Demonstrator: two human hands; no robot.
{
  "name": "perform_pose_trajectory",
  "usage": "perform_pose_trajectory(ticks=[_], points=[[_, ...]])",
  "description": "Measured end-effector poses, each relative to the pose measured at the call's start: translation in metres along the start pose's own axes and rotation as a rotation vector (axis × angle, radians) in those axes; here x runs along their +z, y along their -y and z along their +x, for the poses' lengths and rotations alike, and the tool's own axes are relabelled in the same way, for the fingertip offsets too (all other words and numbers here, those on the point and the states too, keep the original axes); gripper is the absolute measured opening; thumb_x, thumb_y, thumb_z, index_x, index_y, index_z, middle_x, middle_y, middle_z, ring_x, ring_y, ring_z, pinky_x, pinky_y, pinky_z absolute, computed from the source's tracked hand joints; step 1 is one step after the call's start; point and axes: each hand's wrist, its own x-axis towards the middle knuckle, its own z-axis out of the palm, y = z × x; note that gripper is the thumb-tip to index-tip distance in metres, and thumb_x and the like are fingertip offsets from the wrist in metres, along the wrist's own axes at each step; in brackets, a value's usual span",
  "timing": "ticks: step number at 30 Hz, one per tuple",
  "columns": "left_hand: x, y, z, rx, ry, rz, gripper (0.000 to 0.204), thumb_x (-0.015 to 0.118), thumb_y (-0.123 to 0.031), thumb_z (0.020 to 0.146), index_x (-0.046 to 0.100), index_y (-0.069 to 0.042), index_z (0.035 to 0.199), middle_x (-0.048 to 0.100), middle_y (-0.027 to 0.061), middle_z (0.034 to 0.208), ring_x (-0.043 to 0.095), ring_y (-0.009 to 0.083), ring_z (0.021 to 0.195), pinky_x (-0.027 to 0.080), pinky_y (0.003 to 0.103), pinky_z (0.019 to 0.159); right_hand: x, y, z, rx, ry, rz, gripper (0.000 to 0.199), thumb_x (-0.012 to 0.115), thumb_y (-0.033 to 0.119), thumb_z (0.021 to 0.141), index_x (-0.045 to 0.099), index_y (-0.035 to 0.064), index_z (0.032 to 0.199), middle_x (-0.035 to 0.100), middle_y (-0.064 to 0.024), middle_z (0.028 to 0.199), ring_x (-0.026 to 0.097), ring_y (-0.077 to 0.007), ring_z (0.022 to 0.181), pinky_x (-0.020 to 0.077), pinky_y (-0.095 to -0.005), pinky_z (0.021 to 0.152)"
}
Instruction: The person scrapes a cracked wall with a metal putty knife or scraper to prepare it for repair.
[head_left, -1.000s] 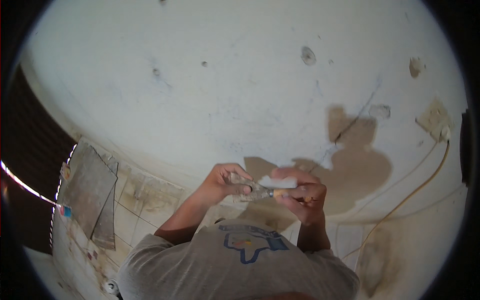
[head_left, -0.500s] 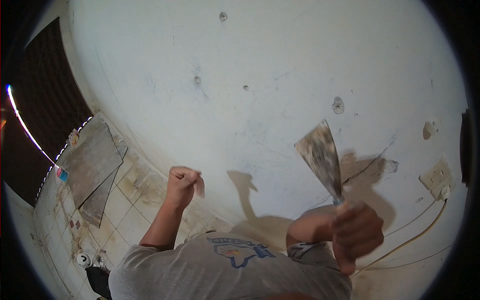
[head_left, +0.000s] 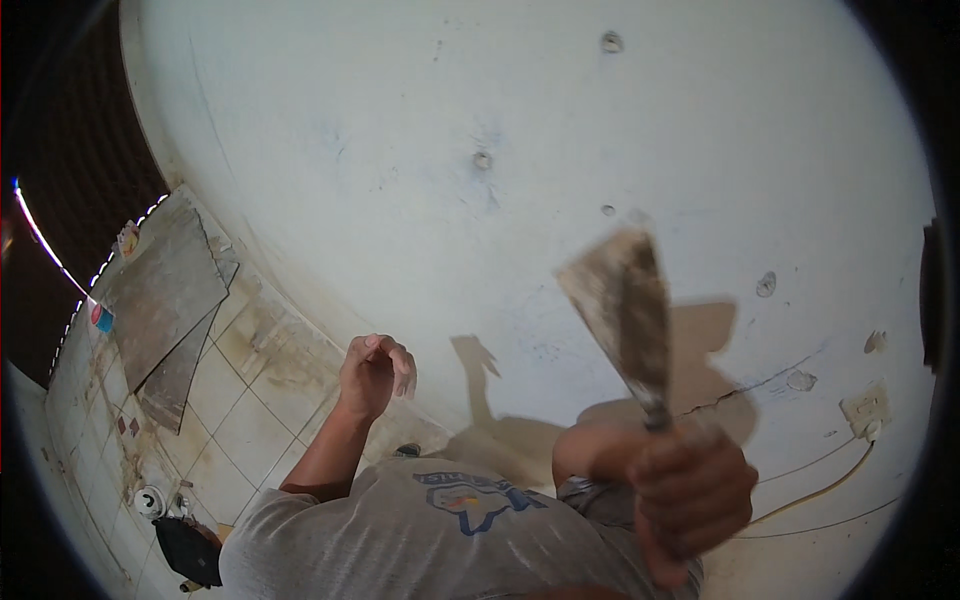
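Note:
My right hand point(head_left: 695, 490) is wrapped round the handle of a putty knife point(head_left: 625, 310). Its wide, stained blade points up in front of the pale wall point(head_left: 400, 240), slightly blurred. Whether the blade touches the wall I cannot tell. On the left, my left hand point(head_left: 378, 376) is raised with its fingers loosely curved and the thumb apart from them; nothing shows in it. A long crack point(head_left: 740, 390) with a patch point(head_left: 801, 381) at its end runs along the wall right of the putty knife.
Several holes, such as a chipped one point(head_left: 766, 284), mark the wall. A socket point(head_left: 865, 410) with a plugged-in cable is at the right. Grey boards point(head_left: 165, 290) lie on the tiled floor point(head_left: 250, 415), near a small blue-and-red can point(head_left: 101, 317) and a black bag point(head_left: 188, 550).
The view has shifted, so the wall marks sit further right. My left fingers have loosened from a tighter curl. The putty knife is still in my right hand, slightly further left in view.

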Motion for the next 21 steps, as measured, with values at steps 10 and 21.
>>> perform_pose_trajectory(ticks=[10,21], points=[[-0.03,0.007,0.01,0.098,0.046,-0.136,0.048,0.038,-0.031,0.096,0.055,-0.003,0.062,0.046,0.0079,0.044,0.043,0.0204,0.034,0.042,0.03,0.038,0.03,-0.145,-0.06,0.32,0.38,-0.362,0.027,0.062,-0.014,0.066,0.043,0.0034,0.058,0.046,-0.0049,0.058,0.049,-0.0225,0.053,0.0411,-0.0354,0.048],[-0.059,0.009,0.032,0.062,0.126,-0.179,0.05,0.038,-0.033,0.096,0.055,-0.004,0.059,0.048,0.0087,0.043,0.043,0.0197,0.032,0.039,0.029,0.038,0.059,-0.075,0.001,0.078,0.107,-0.261,0.04,0.06,0.019,0.078,0.032,0.0089,0.052,0.046,-0.0076,0.046,0.044,-0.0197,0.039,0.0416,-0.0327,0.043]])
